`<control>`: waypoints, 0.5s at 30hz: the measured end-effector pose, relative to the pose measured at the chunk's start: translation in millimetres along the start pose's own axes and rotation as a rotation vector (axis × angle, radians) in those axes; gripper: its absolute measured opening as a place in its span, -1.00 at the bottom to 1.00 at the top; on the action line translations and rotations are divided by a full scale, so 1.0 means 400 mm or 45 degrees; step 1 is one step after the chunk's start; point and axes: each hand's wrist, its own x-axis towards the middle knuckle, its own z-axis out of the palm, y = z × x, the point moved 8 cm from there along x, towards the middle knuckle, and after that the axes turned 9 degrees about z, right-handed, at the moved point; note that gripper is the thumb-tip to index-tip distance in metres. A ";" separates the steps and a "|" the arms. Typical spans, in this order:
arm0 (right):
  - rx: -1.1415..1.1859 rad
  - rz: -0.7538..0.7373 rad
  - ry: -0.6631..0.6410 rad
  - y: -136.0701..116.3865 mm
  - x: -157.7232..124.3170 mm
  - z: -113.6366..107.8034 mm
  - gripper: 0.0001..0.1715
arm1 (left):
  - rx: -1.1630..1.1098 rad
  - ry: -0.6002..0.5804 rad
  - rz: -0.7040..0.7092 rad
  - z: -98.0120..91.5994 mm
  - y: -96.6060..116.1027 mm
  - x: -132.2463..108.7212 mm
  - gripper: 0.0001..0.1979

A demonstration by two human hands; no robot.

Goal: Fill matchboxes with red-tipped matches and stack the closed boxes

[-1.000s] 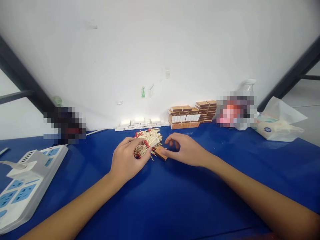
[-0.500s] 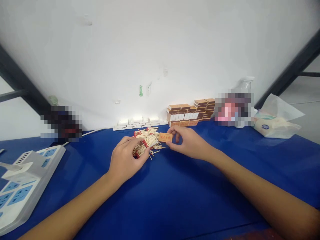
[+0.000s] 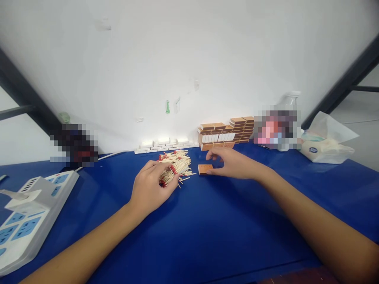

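My left hand [image 3: 150, 184] is closed on a small matchbox tray [image 3: 181, 167] filled with red-tipped matches, gripped between thumb and fingers. The tray is over a loose pile of matches [image 3: 177, 154] with pale sticks. To the right of the pile, an orange matchbox cover [image 3: 203, 169] lies flat on the blue table. My right hand [image 3: 235, 165] is over the cover's right end, its fingers raised and apart. Its thumb is at the cover's edge; whether it touches I cannot tell.
White trays [image 3: 166, 146] are stacked in a low row along the wall. Stacked matchboxes [image 3: 216, 136] stand right of them. A white power strip [image 3: 44, 221] is at the left, a tissue pack [image 3: 325, 150] at the right. The blue table [image 3: 189, 236] stretches toward me.
My right hand has set the matchbox cover down on the table and opened its fingers, moving slightly right. My left hand still holds the filled tray in nearly the same place.
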 end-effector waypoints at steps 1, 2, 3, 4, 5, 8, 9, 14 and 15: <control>0.009 0.016 -0.002 0.005 0.002 0.003 -0.53 | -0.003 -0.003 0.004 0.001 0.000 0.000 -0.76; 0.014 0.022 -0.014 0.009 0.003 0.007 -0.50 | -0.007 -0.006 0.007 0.002 0.000 -0.001 -0.76; 0.014 0.023 -0.032 0.011 0.005 0.011 -0.51 | -0.012 -0.011 0.008 0.003 0.000 -0.001 -0.76; 0.012 0.019 -0.050 0.012 0.006 0.015 -0.56 | -0.017 -0.015 0.010 0.004 0.000 -0.002 -0.76; 0.009 0.013 -0.066 0.011 0.006 0.017 -0.61 | -0.021 -0.020 0.012 0.005 0.000 -0.002 -0.76; 0.032 0.009 -0.088 0.005 0.006 0.017 -0.70 | -0.026 -0.033 0.016 0.006 0.000 -0.001 -0.76; 0.041 0.007 -0.085 0.002 0.006 0.016 -0.69 | -0.027 -0.035 0.016 0.006 0.000 0.000 -0.76; 0.061 -0.096 -0.038 -0.015 0.005 0.004 -0.64 | -0.014 -0.040 0.028 0.008 0.002 0.001 -0.74; 0.077 -0.115 -0.019 -0.017 0.005 0.000 -0.63 | -0.015 -0.039 0.031 0.010 0.002 0.000 -0.74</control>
